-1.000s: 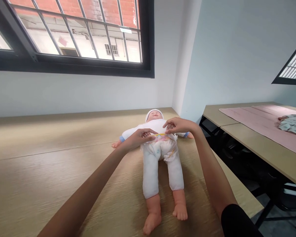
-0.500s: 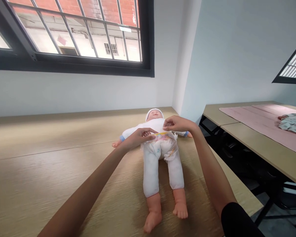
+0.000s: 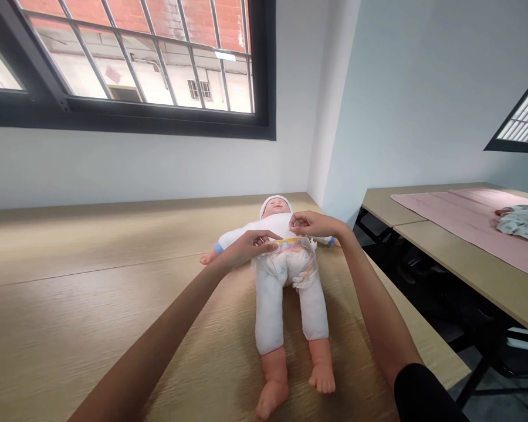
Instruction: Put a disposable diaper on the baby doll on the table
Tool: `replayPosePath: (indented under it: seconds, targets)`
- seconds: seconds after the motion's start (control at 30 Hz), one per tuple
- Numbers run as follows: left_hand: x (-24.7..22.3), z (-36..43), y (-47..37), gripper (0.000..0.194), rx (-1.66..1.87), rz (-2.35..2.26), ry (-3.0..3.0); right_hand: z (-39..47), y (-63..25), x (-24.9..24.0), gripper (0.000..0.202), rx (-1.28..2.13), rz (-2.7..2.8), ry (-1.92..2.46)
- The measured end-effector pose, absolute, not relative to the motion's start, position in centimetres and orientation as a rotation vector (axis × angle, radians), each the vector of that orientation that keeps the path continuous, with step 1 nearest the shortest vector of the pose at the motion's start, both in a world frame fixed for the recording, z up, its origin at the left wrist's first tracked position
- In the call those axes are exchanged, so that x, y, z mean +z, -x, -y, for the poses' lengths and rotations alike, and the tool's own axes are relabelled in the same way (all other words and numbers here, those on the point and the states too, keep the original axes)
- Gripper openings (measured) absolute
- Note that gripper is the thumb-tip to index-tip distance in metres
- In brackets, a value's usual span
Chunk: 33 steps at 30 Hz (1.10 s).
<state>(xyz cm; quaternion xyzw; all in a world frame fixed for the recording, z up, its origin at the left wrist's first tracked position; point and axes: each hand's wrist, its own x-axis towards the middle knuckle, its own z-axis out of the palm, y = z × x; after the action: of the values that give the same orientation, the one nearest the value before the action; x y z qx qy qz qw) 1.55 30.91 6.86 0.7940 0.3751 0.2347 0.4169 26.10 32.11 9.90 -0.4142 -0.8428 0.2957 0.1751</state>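
- The diaper [image 3: 293, 258], thin, crinkly and printed, with a yellow waistband, sits around the doll's hips, its sides ruffled.
- My left hand [image 3: 253, 245] comes in low, thumb on the diaper's front and fingers by the waistband; I can't tell whether it grips.
- My right hand [image 3: 310, 224] bends down at the wrist over the belly, fingertips drawn close together; I can't tell whether anything is between them.
- The doll [image 3: 269, 316] lies on its back, feet towards me: padded white cloth body, blue cuffs, smooth feet, white cap [image 3: 276, 198].
- Beneath it, the pale wood-grain surface [image 3: 193, 369].
- To my right, a pink cloth [image 3: 444, 212] bears a crumpled, patterned garment [image 3: 525, 225].
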Motion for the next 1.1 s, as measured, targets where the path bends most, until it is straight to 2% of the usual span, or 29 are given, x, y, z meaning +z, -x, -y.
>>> replayPosePath:
  seconds: [0.5, 0.73, 1.1]
  targets:
    - [7.43, -30.45, -1.64, 0.045, 0.573, -0.965, -1.984, -32.45, -26.04, 9.54, 0.017, 0.816, 2.352, 1.243]
    - [7.40, -30.43, -1.59, 0.046, 0.578, -0.976, -1.990, -31.90, -25.83, 9.89, 0.014, 1.022, 2.275, 1.137]
    - [7.87, -30.16, -1.72, 0.048, 0.562, -0.990, -1.965, -31.54, -25.54, 10.01, 0.015, 1.130, 2.213, 1.134]
